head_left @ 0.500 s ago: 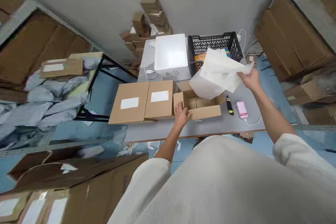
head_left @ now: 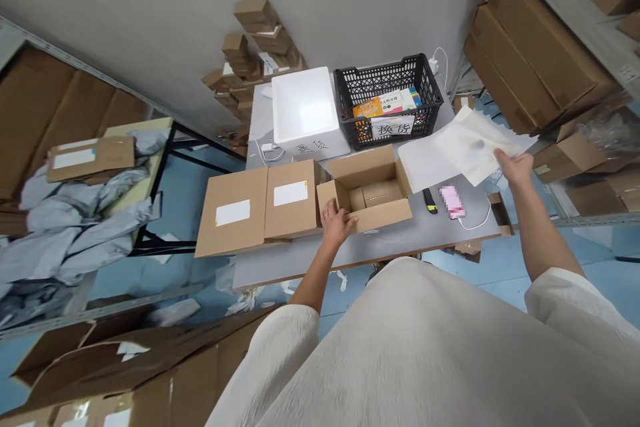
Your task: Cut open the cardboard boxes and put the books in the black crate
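Note:
My left hand point(head_left: 336, 220) grips the near left corner of an open cardboard box point(head_left: 383, 215), fingers over its flap and thumb along the front wall. Inside the box, a smaller carton-like brown surface shows at the bottom. Off to the right, my right hand point(head_left: 515, 165) pinches a thin white wrapping sheet point(head_left: 450, 150), partly see-through and creased, that trails leftward to the box's right edge. Two closed cartons with white labels, a nearer one point(head_left: 293, 210) and a left one point(head_left: 220, 230), stand beside the open box. A black and yellow box cutter point(head_left: 429, 201) lies partly under the sheet.
Behind the boxes stand a white foam box point(head_left: 310, 140) and a black plastic crate point(head_left: 387, 130) holding colourful books. A pink phone point(head_left: 453, 201) on a cable lies on the grey table point(head_left: 320, 257). Grey parcels point(head_left: 80, 220) fill a rack on the left; large cartons point(head_left: 530, 60) stand right.
My right hand has swung to the right, drawing the white sheet away from above the open box and the crate. My left hand stays on the box corner. The view has shifted slightly.

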{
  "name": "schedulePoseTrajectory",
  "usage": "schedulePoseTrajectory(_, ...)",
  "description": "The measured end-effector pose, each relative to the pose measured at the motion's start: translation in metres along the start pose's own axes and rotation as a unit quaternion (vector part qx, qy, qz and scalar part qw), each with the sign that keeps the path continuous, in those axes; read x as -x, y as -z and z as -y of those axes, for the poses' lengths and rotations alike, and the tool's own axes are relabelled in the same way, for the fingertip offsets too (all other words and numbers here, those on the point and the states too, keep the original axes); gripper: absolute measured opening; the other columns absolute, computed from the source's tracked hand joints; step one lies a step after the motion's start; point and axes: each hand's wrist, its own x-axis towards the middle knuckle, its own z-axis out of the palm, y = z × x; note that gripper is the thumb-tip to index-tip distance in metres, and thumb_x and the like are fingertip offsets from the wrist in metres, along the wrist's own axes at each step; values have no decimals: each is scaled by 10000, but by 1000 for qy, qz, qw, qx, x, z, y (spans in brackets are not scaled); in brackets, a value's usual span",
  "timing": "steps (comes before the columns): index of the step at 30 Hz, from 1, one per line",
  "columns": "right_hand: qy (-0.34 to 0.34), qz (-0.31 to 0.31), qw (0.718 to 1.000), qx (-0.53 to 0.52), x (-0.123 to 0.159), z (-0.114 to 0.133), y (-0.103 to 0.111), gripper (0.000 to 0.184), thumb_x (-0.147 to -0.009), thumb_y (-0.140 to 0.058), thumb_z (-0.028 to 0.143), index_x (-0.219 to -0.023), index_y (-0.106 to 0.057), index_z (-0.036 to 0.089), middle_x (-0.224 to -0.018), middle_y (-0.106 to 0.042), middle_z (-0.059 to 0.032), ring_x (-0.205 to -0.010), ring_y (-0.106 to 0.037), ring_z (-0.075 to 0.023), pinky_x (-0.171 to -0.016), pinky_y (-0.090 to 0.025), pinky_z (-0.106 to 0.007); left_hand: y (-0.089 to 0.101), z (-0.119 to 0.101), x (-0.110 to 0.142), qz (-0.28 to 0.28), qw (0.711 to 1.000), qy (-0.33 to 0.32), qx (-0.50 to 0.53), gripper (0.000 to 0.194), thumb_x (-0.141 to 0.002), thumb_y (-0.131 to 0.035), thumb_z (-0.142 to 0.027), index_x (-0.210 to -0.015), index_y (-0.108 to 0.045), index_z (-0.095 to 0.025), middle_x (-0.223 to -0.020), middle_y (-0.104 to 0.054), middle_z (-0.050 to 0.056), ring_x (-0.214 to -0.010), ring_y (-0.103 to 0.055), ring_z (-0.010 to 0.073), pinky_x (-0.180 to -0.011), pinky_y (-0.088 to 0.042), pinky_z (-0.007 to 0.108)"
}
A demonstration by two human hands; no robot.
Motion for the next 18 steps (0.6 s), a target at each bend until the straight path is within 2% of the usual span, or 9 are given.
schedulePoseTrajectory(2, -11, -18, 1000, 17, -6, -1, 8, 357, -766, -929, 441, -943, -761, 180, -1028, -845, -154, -1118, -803, -335, -972, -682, -473, -1, 1, -1, 0, 1000, 3, 3, 292, -969, -759, -472, -1110, -771, -217, -1824, -340, 186, -1710, -277, 451, -1363, -292, 651)
schedulePoseTrajectory(5, -17, -12, 999, 29, -8, -2, 13, 293, -829, -867, 385, -1009, -754, 182, -1125, -838, -211, -1201, -775, -319, -1066, -638, -470, -2, 2, -1, 0, 1000, 3, 5, 286, -964, -767, -470, -1106, -768, -221, -1824, -341, 179, -1713, -271, 444, -1368, -289, 646)
schedulePoseTrajectory(11, -1, 35, 999, 36, 4, -10, 12, 358, -822, -825, 466, -1088, -774, 232, -1327, -806, -207, -1302, -735, -382, -1170, -591, -554, -1, 2, 0, 8, 1000, 4, 2, 305, -968, -761, -481, -1117, -771, -216, -1825, -331, 178, -1718, -266, 432, -1372, -302, 624)
schedulePoseTrajectory(15, -4, 72, 996, 45, 24, -20, -6, 409, -846, -824, 502, -1123, -783, 204, -1341, -808, -203, -1282, -747, -396, -1207, -556, -592, -1, 2, 0, 6, 1000, 2, -4, 303, -971, -755, -484, -1114, -772, -218, -1817, -344, 179, -1714, -270, 434, -1368, -306, 630)
schedulePoseTrajectory(18, -29, 70, 997, 30, 55, -34, -32, 508, -782, -887, 543, -1067, -775, 138, -1199, -837, -229, -1229, -777, -407, -1127, -611, -588, -1, 2, 0, 5, 1000, 2, -6, 304, -971, -754, -488, -1114, -769, -220, -1817, -343, 182, -1715, -271, 430, -1366, -309, 634)
